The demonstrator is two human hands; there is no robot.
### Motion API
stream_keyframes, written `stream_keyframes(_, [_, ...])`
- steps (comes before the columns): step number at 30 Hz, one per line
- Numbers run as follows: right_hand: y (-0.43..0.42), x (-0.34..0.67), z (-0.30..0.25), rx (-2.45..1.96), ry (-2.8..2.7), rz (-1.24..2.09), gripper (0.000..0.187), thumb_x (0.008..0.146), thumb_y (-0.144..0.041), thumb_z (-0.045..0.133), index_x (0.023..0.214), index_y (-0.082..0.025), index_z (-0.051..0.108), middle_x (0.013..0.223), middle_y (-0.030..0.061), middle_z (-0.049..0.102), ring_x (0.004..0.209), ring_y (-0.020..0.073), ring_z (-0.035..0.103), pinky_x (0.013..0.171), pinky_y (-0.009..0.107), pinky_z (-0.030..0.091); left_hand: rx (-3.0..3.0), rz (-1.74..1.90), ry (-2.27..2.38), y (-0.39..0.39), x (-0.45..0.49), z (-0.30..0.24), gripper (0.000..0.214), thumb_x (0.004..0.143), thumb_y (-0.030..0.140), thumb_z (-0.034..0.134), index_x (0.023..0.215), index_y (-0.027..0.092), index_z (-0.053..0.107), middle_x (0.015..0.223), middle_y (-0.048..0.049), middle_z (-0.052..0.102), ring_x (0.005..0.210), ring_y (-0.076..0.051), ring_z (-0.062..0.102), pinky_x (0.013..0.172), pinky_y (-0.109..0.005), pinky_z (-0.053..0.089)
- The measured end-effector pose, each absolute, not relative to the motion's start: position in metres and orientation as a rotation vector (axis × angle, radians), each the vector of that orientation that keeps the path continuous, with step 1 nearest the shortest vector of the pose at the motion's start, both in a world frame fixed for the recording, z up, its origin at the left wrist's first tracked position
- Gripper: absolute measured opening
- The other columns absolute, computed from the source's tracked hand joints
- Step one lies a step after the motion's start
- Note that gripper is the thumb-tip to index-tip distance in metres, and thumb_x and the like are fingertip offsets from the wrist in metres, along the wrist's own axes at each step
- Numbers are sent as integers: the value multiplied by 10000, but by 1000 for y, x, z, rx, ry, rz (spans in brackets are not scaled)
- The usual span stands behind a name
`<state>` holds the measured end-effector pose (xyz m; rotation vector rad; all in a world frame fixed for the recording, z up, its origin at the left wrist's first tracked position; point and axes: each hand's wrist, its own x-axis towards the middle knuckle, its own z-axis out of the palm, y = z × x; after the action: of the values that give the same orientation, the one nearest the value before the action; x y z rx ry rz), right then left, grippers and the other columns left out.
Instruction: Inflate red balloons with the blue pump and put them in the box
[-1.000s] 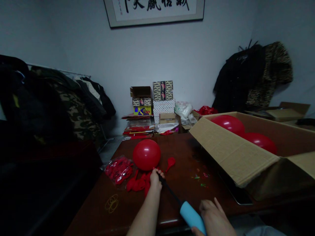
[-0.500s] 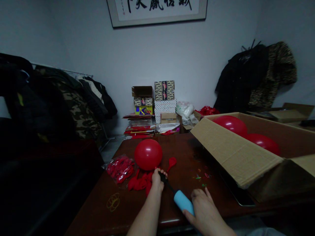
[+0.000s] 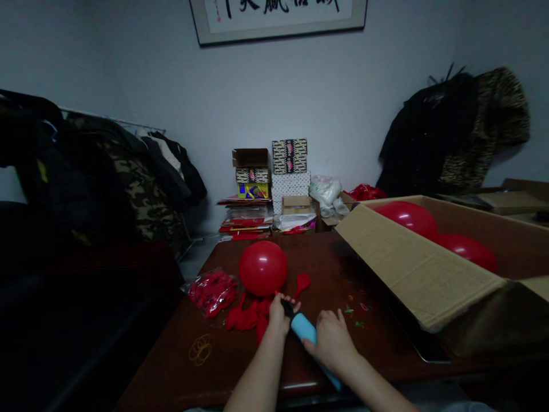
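My left hand (image 3: 279, 314) is closed around the black nozzle end of a light blue balloon pump (image 3: 303, 328), with the neck of an inflated red balloon (image 3: 263, 268) at its fingers. My right hand (image 3: 333, 341) grips the pump's blue body, close to my left hand. Part of the pump shows below my right palm, slanting toward the table's front edge. Limp red balloons (image 3: 242, 318) lie beside my left hand, and a single flat red balloon (image 3: 302, 282) is just beyond it.
A clear bag of red balloons (image 3: 213, 292) and yellow rubber bands (image 3: 200, 349) lie on the left of the table. To the right, small coloured bands (image 3: 359, 324) and a dark flat device (image 3: 429, 349) lie near a cardboard box (image 3: 422, 269) holding inflated red balloons (image 3: 465, 250).
My right hand has pushed forward and left along the pump, so its blue part now sits close to my left hand. The left hand keeps its hold at the nozzle.
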<state>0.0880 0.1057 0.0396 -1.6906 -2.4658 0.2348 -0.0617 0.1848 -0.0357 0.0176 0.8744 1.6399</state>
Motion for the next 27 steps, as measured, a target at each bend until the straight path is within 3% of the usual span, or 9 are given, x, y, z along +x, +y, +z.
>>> stream_keyframes(6, [103, 87, 25, -1686, -2510, 332, 589, 760, -555, 438, 1022, -67, 637, 1088, 181, 588, 1083, 314, 478, 1021, 477, 174, 100, 1670, 933, 191, -65, -31, 216, 818, 254, 460, 630, 199, 368, 473, 70, 376, 372, -75, 357, 590, -341, 499])
stream_keyframes(15, [60, 142, 31, -1630, -2585, 147, 497, 711, -515, 537, 940, -96, 677, 1119, 209, 579, 1205, 352, 378, 1058, 526, -41, 86, 1732, 972, 199, -83, -29, 244, 835, 269, 460, 625, 200, 356, 480, 70, 380, 381, -71, 374, 621, -345, 499])
stream_keyframes(27, [48, 165, 46, -1641, -2577, 247, 486, 715, -490, 521, 971, -104, 669, 1168, 195, 559, 1210, 342, 374, 1069, 518, 1, 40, 1728, 898, 194, -74, -29, 248, 847, 228, 406, 606, 200, 355, 463, 65, 370, 368, -77, 364, 608, -336, 498])
